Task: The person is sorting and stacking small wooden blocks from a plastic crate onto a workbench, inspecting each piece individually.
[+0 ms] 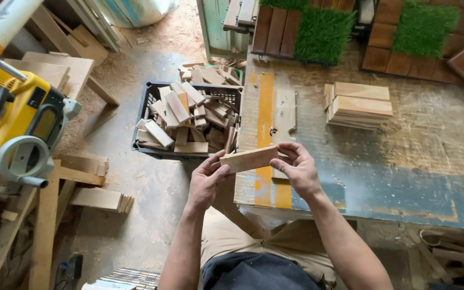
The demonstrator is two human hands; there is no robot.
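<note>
- Worn table (404, 177) lies bare at 3 o'clock of the right hand (296, 169).
- Stack of boards (358, 104) blocks 1 o'clock.
- Crate of offcuts (189, 118) blocks 11 o'clock.
- Yellow planer (14, 123) crowds 9 o'clock.

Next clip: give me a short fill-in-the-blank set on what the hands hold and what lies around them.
1. The left hand and right hand hold one wooden ____ between them.
2. The black crate on the floor is full of wood ____.
3. The stack of wooden slats rests on the ____.
4. The planer at far left is ____ in colour.

Missing words: slat; offcuts; workbench; yellow
</note>
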